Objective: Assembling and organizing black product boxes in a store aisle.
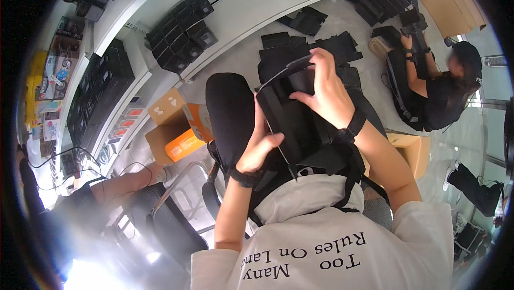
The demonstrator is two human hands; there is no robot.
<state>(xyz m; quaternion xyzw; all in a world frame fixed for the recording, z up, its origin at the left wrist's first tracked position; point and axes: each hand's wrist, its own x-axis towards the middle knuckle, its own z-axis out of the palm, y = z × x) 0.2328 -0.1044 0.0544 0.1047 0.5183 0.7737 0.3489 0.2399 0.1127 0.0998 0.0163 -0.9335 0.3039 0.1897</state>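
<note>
1. The black folding case (300,124) sits on the person's lap, propped against the thigh, half opened.
2. Left hand (258,148) cups the near lower edge, fingers curled on the case, thumb pressing its face.
3. Right hand (325,94) pinches the upper flap (292,68), fingers clamped on that thin edge, lifting it.
4. By the look of it, this is the folding-into-shape step, with the flap not yet seated.
5. The next move calls for steady support below while the flap bends cleanly along its crease.
6. More flat black pieces (310,49) lie on the floor beyond the knees.
</note>
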